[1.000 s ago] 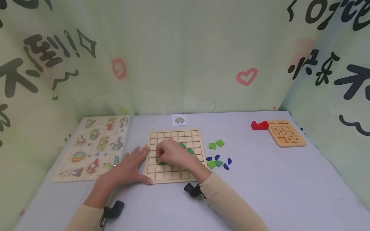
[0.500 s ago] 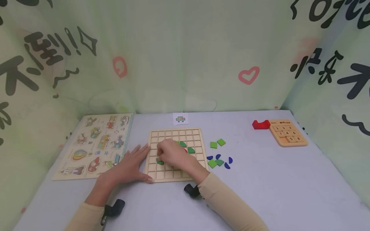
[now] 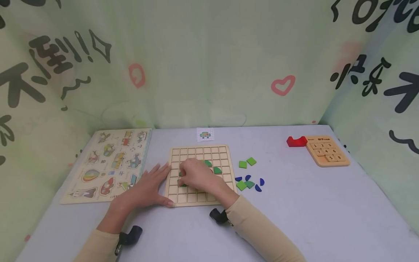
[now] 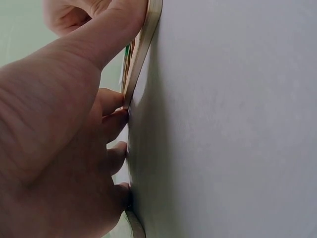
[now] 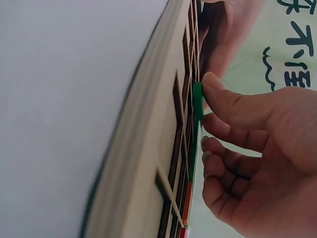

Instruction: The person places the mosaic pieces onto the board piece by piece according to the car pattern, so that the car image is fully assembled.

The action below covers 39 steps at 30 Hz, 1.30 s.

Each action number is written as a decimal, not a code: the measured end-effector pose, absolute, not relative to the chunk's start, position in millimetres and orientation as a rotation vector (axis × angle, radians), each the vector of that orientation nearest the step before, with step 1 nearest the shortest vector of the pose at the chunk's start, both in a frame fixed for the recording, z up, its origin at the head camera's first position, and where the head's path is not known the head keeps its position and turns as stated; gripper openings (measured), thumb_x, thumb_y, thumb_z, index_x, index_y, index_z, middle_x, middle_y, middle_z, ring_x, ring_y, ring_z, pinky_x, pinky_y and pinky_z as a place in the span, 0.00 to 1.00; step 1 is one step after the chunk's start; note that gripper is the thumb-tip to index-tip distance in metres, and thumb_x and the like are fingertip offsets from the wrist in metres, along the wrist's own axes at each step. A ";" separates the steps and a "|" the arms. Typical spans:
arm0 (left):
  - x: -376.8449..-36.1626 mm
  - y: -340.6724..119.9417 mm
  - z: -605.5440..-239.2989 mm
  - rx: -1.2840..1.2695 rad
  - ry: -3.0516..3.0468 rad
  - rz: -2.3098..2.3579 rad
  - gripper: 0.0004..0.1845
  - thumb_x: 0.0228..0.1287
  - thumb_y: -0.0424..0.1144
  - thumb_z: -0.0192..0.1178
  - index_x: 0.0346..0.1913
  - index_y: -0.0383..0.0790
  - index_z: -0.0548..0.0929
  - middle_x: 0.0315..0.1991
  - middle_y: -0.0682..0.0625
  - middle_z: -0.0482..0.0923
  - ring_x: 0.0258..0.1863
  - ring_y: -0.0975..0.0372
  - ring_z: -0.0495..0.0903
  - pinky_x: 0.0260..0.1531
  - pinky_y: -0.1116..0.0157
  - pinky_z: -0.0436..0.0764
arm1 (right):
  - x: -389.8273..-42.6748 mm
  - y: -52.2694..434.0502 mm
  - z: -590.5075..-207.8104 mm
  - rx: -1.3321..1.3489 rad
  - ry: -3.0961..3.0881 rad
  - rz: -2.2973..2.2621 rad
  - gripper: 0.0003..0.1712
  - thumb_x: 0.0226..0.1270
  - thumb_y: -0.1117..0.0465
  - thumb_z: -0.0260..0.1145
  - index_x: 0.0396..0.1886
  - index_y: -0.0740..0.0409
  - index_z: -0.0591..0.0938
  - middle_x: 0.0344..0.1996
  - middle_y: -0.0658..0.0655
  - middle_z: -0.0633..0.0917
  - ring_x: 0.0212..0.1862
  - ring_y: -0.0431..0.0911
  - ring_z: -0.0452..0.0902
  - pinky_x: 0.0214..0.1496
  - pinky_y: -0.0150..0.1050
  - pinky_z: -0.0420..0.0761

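Observation:
A square wooden grid board (image 3: 191,198) lies in the middle of the table. My left hand (image 3: 147,187) rests at its left side, fingers spread along the edge and thumb on the near left corner. Over the left part of the grid, my right hand (image 3: 198,174) has its thumb and index fingertips at a green rounded piece (image 5: 198,99), which stands slightly proud of the grid in the right wrist view. Two green quarter-circle pieces (image 3: 217,170) show in cells beyond the hand. An orange piece (image 5: 186,203) also sits in the grid; the right hand hides other cells.
Right of the board lie several light green squares (image 3: 243,164), blue half-circles (image 3: 258,188) and a green quarter-circle (image 3: 250,185). A small pattern card (image 3: 205,135) lies behind it. An animal puzzle board (image 3: 108,165) is at left; a number board (image 3: 327,151) and red block (image 3: 296,141) at right.
The right fingertips shift very slightly over the same left cells, with the green piece remaining under them. The left hand stays on the board's edge. The head view shifts a little.

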<state>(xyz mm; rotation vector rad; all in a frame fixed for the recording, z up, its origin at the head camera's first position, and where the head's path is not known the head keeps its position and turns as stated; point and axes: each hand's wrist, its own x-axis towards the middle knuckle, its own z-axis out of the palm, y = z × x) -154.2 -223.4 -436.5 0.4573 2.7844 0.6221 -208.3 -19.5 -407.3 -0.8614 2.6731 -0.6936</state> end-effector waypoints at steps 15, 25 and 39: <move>-153.9 -222.6 -437.7 0.445 2.779 0.618 0.69 0.38 0.71 0.72 0.80 0.42 0.51 0.81 0.46 0.47 0.80 0.41 0.43 0.74 0.32 0.46 | -208.8 -19.2 -408.7 -0.889 2.764 -0.663 0.18 0.56 0.56 0.76 0.17 0.50 0.76 0.20 0.46 0.77 0.25 0.38 0.70 0.24 0.29 0.70; -153.6 -223.2 -436.2 0.456 2.793 0.628 0.68 0.39 0.70 0.72 0.79 0.41 0.51 0.81 0.45 0.49 0.80 0.41 0.44 0.73 0.32 0.47 | -207.3 -18.5 -402.8 -0.896 2.724 -0.666 0.12 0.58 0.62 0.74 0.19 0.53 0.81 0.22 0.47 0.80 0.25 0.38 0.72 0.24 0.29 0.73; -154.1 -223.7 -437.3 0.458 2.787 0.633 0.69 0.39 0.71 0.72 0.79 0.40 0.51 0.81 0.45 0.48 0.80 0.41 0.43 0.74 0.32 0.46 | -202.1 -17.6 -401.7 -0.904 2.708 -0.654 0.15 0.56 0.68 0.73 0.16 0.54 0.77 0.17 0.47 0.77 0.20 0.37 0.67 0.20 0.27 0.68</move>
